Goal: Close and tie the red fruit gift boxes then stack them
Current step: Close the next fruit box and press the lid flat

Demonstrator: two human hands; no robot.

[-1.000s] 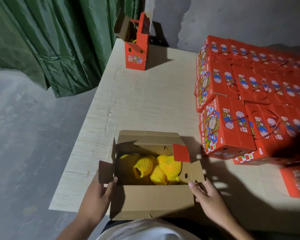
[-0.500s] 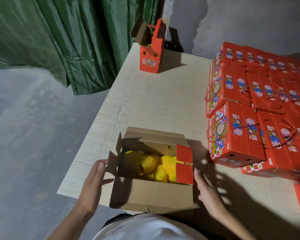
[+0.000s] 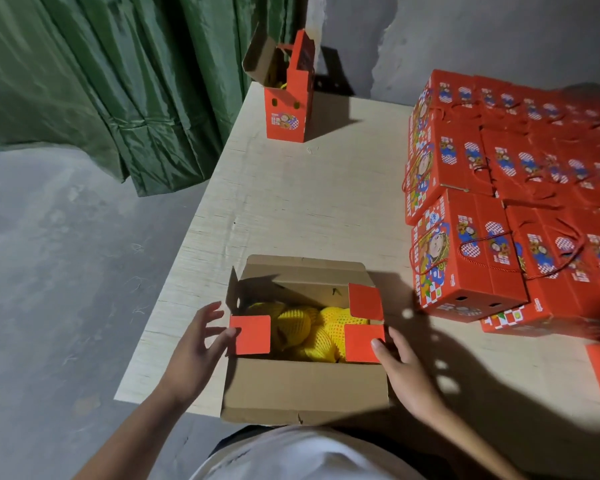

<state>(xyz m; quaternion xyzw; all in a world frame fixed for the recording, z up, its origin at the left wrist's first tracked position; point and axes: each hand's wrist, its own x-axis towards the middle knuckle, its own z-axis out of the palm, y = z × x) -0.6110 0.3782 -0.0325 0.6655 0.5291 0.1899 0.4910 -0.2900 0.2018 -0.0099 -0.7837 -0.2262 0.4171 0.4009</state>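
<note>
Red-lined cardboard: the open gift box (image 3: 305,344) sits at the near edge of the counter (image 3: 291,202), about 6 o'clock in view, long axis running 9 to 3 o'clock. Yellow net-wrapped fruit (image 3: 312,327) fills it; the count is unclear.

Left hand (image 3: 191,355), at the box's 9 o'clock end, has fingers spread and nearly straight, fingertips pressing the left end flap (image 3: 252,334) inward. Right hand (image 3: 404,368), at the 3 o'clock end, is likewise not clenched, thumb on the near right flap (image 3: 362,342). A second red flap (image 3: 366,301) stands just behind it. Three small flaps show red; a fourth, at the far left, still shows brown.

Judgement: both hands are equally near. The long brown lids at 12 and 6 o'clock stay unfolded, so closing is at an early step.

Other counts: one open upright box (image 3: 286,109) at 12 o'clock; stack of closed, tied boxes (image 3: 499,209) at 2 o'clock, many, not countable in blur.
</note>
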